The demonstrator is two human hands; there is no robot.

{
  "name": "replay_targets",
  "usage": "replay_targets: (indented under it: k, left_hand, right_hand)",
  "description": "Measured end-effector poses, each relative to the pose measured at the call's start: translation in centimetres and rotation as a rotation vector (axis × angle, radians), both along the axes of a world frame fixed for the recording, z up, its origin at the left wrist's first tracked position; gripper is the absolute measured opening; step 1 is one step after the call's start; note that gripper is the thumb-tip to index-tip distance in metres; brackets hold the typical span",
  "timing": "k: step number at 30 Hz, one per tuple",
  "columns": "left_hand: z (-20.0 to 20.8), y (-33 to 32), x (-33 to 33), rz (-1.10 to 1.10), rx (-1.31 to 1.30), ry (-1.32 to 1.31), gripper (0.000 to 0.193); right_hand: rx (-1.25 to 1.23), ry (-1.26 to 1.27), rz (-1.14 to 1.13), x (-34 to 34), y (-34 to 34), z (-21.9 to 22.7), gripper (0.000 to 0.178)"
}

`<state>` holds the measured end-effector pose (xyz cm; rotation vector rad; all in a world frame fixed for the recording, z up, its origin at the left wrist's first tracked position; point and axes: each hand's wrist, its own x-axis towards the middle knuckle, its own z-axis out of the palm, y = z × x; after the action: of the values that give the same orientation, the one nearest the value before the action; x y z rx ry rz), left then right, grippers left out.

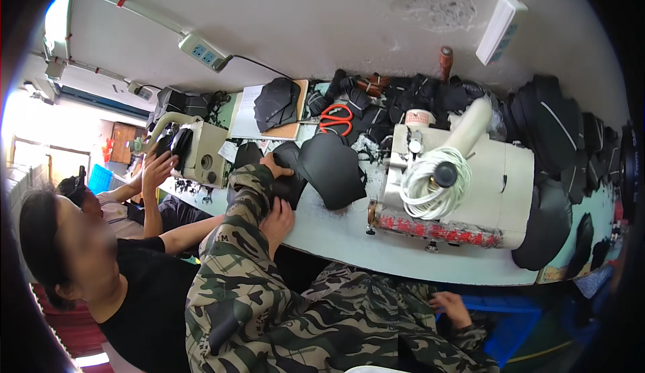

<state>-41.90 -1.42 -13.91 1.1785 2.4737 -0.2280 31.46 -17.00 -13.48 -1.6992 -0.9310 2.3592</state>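
My left hand (275,165), at the end of a camouflage sleeve, reaches over the worktable. Its fingers lie stretched on a black sheet-like piece (287,188). A larger curved black piece (331,171) overlaps it on the right. Just nearer, a co-worker's hand (277,222) rests at the table edge by the same piece; that person's arm passes behind my sleeve. Down by my lap, my right hand (453,308) hangs with loosely bent fingers apart and nothing visible in it. A blue crate (500,316) is beside it.
A cream machine (463,192) with coiled white cable (435,183) stands right of the pieces. Orange-handled scissors (336,119) and stacked black pieces (277,104) lie behind. Another machine (205,155) is at left, near a second co-worker's raised hands (156,166).
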Motion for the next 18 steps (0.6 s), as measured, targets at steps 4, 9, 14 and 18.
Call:
replay_targets:
  k: [4, 9, 14, 18]
  left_hand:
    - [3.4, 1.9, 1.1, 0.049, -0.034, -0.095, 0.108]
    - [4.8, 3.1, 1.6, 0.061, -0.134, -0.128, 0.106]
    - [4.5, 3.3, 1.3, 0.137, -0.057, -0.328, 0.095]
    - [3.1, 2.5, 1.0, 0.052, 0.103, -0.441, 0.078]
  right_hand:
    - [0.449, 0.268, 0.207, -15.6, 6.6, 10.3, 0.037]
    - [0.938, 0.206, 0.359, -34.9, 12.7, 8.5, 0.072]
    - [0.918, -0.103, 0.441, -40.3, 14.9, 4.1, 0.076]
    - [0.967, -0.158, 0.466, -40.3, 15.1, 3.5, 0.077]
